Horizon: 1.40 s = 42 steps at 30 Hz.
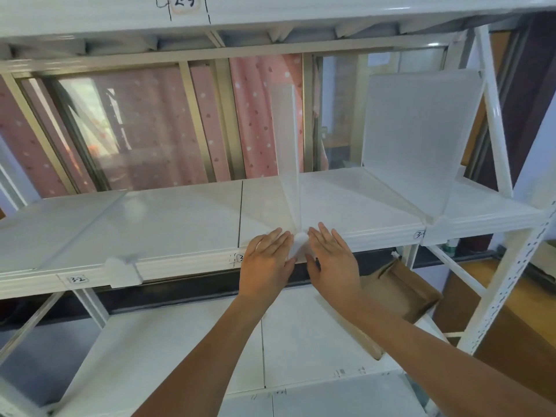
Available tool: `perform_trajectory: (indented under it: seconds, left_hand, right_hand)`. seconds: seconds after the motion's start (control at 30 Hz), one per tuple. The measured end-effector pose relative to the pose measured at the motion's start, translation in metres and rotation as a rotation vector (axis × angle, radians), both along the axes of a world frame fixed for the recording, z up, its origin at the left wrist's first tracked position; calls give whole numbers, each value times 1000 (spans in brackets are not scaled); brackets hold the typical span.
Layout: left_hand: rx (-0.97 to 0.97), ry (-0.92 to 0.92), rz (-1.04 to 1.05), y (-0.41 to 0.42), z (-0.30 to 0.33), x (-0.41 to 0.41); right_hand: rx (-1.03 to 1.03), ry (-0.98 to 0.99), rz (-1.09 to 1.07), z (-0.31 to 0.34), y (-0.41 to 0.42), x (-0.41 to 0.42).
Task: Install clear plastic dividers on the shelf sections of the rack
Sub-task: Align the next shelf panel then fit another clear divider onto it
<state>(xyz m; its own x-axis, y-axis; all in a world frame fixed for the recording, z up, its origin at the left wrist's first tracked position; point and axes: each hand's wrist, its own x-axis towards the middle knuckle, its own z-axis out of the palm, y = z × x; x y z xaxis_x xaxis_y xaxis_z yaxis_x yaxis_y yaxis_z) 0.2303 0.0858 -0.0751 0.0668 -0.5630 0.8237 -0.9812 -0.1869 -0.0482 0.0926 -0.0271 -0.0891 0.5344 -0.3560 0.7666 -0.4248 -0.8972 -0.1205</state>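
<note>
A clear frosted divider (288, 139) stands upright on the middle shelf (186, 212) of the white rack, seen almost edge-on. Its white front clip (298, 246) sits over the shelf's front lip. My left hand (266, 264) lies flat just left of the clip and my right hand (331, 261) flat just right of it. Fingers are straight, and both thumbs touch the clip's lower sides. A second divider (418, 130) stands further right, with its clip (434, 228). A third, very transparent divider (87, 164) stands at the left, with its clip (124, 271).
Hand-written labels mark the shelf lip (77, 279). A flattened brown cardboard box (400, 291) lies on the lower shelf (304, 335) under my right forearm. A perforated white upright (508, 281) stands at the right. Behind the rack are a window frame and a pink dotted curtain (255, 115).
</note>
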Motion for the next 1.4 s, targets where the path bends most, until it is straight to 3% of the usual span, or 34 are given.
perform_trajectory:
  seconds: [1.4]
  left_hand:
    - [83, 55, -112, 49, 0, 71]
  right_hand:
    - [-38, 51, 14, 9, 47, 42]
